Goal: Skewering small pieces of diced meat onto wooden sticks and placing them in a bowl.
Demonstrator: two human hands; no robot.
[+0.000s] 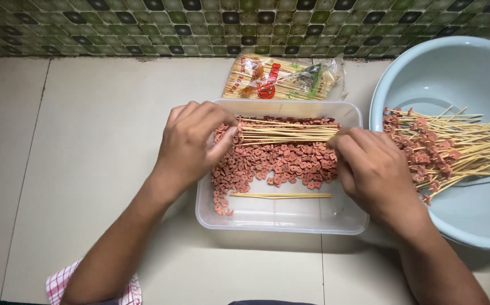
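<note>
Gripping a bundle of bamboo skewers (287, 133) at both ends: left hand (191, 141) and right hand (372, 166) closed on it, over the clear plastic tub (282, 217) of small pink sausage pieces (273, 161). Two loose skewers (282, 196) lie near the tub's front wall. Blue basin (471, 220) of threaded skewers (448, 147) touches the tub's right edge; bare counter (87, 141) to the left.

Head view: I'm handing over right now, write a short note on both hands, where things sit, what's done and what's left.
Left hand and right hand: each has a grip on one end of a bundle of bamboo skewers, held level over the clear plastic tub.
Tub: heaped with small pink sausage slices; a few loose skewers lie on its bare part.
Done: many loaded skewers rest in the pale blue basin.
Left: the slices in the tub; an opened skewer packet lies behind it.
</note>
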